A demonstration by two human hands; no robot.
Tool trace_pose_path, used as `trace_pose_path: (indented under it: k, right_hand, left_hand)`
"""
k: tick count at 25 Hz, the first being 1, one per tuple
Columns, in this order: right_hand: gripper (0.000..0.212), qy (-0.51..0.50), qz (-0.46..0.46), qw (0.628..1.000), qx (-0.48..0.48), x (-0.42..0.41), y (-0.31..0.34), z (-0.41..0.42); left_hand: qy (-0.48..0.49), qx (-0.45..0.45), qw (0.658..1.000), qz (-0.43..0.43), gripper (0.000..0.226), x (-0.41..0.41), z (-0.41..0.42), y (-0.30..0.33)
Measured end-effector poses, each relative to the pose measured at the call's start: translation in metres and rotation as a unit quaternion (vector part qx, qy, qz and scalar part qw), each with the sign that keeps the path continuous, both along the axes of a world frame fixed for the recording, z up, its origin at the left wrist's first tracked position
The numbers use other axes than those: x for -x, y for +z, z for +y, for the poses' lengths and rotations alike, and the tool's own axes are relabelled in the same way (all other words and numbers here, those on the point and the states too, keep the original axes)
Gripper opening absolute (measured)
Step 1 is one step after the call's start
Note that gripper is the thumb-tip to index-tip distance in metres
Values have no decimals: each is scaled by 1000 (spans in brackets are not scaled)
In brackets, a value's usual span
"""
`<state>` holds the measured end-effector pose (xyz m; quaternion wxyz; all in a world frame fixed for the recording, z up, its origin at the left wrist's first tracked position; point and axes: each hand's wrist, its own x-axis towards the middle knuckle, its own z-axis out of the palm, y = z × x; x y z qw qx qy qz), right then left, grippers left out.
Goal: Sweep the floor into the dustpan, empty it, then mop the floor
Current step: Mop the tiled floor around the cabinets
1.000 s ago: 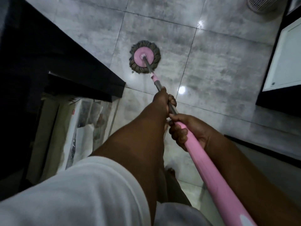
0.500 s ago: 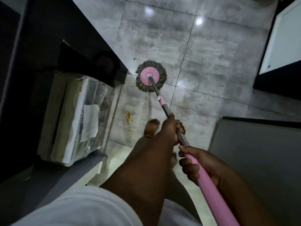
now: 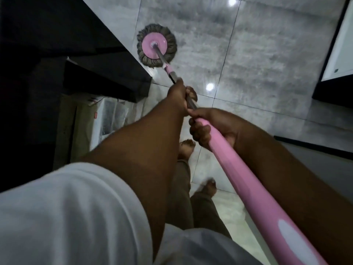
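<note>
Mop head [image 3: 157, 47] flat on grey floor tiles [image 3: 267, 64], just beside dark cabinet [image 3: 107, 73]; left hand [image 3: 178, 95] curled round metal shaft [image 3: 191, 103] nearer mop head. Right hand [image 3: 208, 129] wrapped round pink handle [image 3: 238, 178] farther from mop head; bare feet [image 3: 186, 148] farther still.

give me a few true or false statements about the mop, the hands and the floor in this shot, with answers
1. Both hands grip the mop handle. True: the left hand holds the grey metal part and the right hand the pink part.
2. The mop head is lifted into a bucket. False: it lies on the grey tiled floor; no bucket shows.
3. The left hand is nearer the mop head than the right hand. True.
4. The person wears shoes. False: the bare foot shows toes.
5. The mop head is square and blue. False: it is round, with a pink disc and grey-brown strands.
</note>
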<state>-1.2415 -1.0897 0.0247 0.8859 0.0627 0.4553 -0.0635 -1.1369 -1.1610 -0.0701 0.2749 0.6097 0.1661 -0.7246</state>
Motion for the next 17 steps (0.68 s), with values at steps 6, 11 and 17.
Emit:
trace_pose_path:
  k: [6,11,17]
  right_hand:
    - [38,-16,9,1000,3,-15,-8,0]
    - [35,-47,30,998,-11,4,13,89]
    - [26,-134,27,990,-46,30,37,267]
  left_hand:
    - [7,12,1000,3,49,-15,-4,-11]
    - [-55,8,998,6,49,14,80,-1]
    - [-119,-15,992,22,46,50,251,18]
